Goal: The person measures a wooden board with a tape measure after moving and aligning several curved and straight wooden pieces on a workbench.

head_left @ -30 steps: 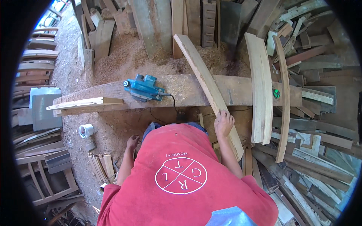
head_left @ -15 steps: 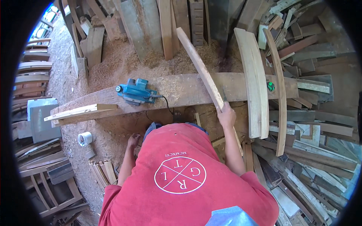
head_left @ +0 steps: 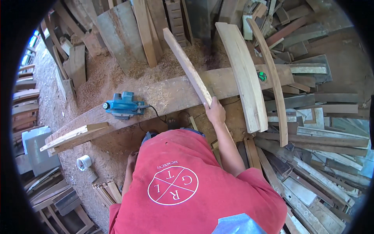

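The curved plank (head_left: 189,68) slants across the long desk (head_left: 230,84), its far end over the sawdust, its near end gripped by the right hand (head_left: 215,112), fingers wrapped around it. The left hand (head_left: 132,159) hangs low, its grip unclear. Left on the desk sits a blue planer (head_left: 124,105). Since a second ago, the plank has swung leftward and steeper.

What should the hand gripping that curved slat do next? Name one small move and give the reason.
Probably lower the curved slat flat onto the long workbench plank. The right hand grips only its near end, so the far end slants up over the sawdust. The left hand hangs low and empty, and the blue electric planer rests on that plank, within reach.
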Available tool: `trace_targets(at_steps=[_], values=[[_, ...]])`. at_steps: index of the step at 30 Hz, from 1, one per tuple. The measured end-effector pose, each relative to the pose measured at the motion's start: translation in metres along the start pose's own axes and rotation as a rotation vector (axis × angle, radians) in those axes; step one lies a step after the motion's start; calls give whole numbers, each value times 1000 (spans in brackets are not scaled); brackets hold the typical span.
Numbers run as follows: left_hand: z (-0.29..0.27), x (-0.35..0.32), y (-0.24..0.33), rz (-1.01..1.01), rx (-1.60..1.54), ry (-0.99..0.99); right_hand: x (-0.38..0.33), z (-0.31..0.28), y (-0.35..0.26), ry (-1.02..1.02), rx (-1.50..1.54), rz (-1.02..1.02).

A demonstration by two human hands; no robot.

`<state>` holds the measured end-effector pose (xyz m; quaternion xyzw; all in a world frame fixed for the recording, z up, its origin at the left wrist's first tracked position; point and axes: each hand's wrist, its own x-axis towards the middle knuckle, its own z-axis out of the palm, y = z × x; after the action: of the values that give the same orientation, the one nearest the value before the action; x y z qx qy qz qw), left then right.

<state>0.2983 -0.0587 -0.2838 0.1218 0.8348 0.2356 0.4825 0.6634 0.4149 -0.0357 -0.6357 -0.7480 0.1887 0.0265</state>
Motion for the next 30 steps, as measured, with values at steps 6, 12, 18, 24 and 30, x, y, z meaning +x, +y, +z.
trace_targets(at_steps=[6,12,18,24,30], values=[[-17,-26,58,-39,40,-19,-3,-4,-5,-4,-50,25],[-28,-10,57,77,109,-26,-7,-3,-8,15,-19,7],[-20,13,27,90,18,-53,-9,2,-11,44,-7,-4],[-14,-6,41,95,17,-56,-3,5,-4,24,-15,11],[-14,-15,43,98,188,-24,-1,-4,-4,-44,-26,54]])
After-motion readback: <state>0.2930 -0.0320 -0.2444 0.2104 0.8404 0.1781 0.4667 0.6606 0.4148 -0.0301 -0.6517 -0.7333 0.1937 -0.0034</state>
